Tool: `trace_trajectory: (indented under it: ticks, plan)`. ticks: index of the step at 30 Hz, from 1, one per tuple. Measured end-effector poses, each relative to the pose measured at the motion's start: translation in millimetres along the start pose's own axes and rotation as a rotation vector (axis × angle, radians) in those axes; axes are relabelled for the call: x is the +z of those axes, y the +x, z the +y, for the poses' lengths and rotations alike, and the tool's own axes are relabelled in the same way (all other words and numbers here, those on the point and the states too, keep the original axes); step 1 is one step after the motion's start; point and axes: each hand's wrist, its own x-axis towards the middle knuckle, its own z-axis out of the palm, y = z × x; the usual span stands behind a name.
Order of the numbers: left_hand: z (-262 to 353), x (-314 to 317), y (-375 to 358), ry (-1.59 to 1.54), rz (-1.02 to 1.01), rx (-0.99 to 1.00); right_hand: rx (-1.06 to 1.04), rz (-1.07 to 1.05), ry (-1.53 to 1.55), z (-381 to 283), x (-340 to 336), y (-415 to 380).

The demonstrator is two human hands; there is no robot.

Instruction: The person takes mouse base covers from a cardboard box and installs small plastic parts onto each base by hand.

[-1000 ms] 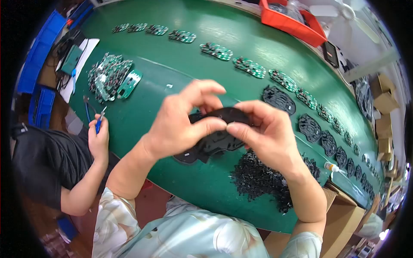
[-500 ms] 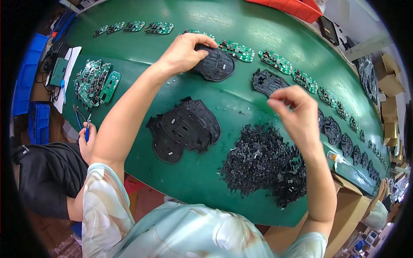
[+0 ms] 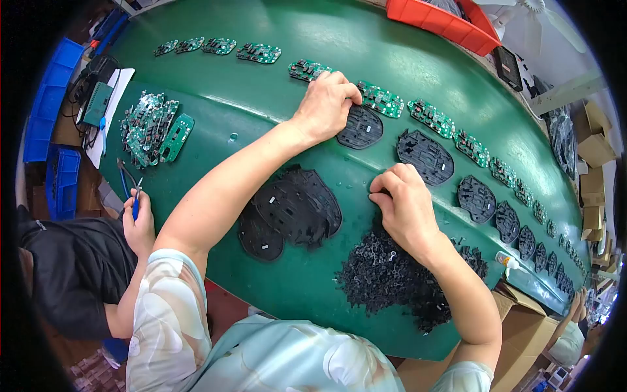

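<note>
My left hand has its fingers curled at the upper left edge of a black plastic shell, which lies below a row of green circuit boards. My right hand is pinched closed above the far edge of a heap of small black plastic parts; whatever its fingertips hold is too small to make out. Another black shell rests just beyond my right hand. To the left, several more black shells overlap in a loose stack.
A heap of circuit boards sits at the left. Beside it, a co-worker's hand holds blue-handled cutters. More shells curve away to the right, near a glue bottle. A red bin stands at the far edge.
My left hand has moved right with its shell, now in line with the other shells. My right hand has left the neighbouring shell and come down and left to the heap of small parts.
</note>
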Motion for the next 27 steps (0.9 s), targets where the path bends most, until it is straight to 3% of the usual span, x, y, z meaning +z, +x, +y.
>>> trace_trajectory:
  ticks: [6, 10, 13, 16, 20, 27]
  plan:
    - [14, -4, -6, -0.167, 0.033, -0.11, 0.038, 0.128, 0.152, -9, -23, 0]
    - [20, -1, -4, -0.18, -0.007, -0.227, 0.282, 0.088, 0.356, -1, -37, 3]
    - [32, -8, 3, -0.135, 0.097, -0.239, 0.406, 0.109, 0.514, 7, -36, 10]
    - [54, -34, 11, -0.431, -0.155, -0.294, 0.388, 0.185, 0.573, 10, -32, 21]
    - [69, -43, 10, -0.504, -0.315, -0.072, 0.386, 0.222, 0.617, 9, -31, 38]
    - [72, -40, 13, -0.403, -0.258, -0.113, 0.414, 0.272, 0.71, 8, -33, 49]
